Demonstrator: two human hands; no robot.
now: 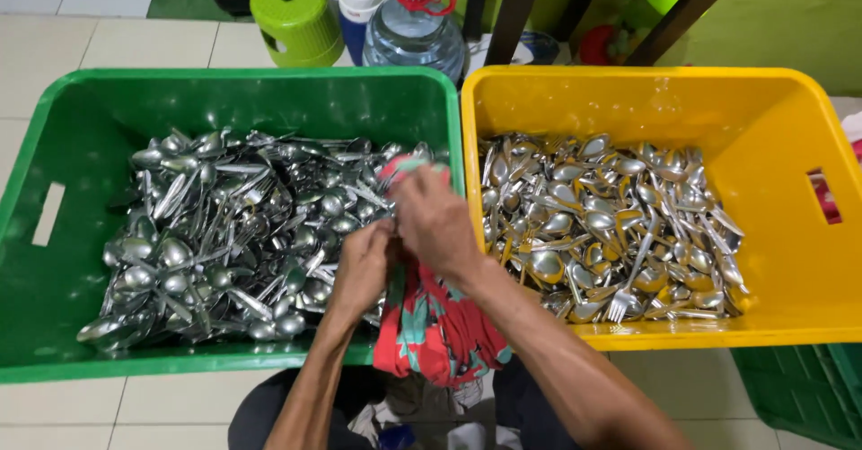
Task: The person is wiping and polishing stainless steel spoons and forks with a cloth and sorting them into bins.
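We hold a red cloth (437,329) with teal marks in both hands, above the seam where the two crates meet. Our left hand (364,266) is curled shut around the cloth, fingers folded in over the green crate (81,109). Our right hand (434,216) closes over the top of the cloth, knuckles up, gripping the bunched end; whether any cutlery sits inside the fold we cannot tell. The rest of the cloth hangs down over the crate rim toward our lap.

The green crate holds a heap of spoons (224,234) and forks. The yellow crate (772,127), touching it on the right, holds another heap (611,225). Beyond the crates stand a green stool (294,14) and a water bottle (415,28) on the tiled floor (117,41).
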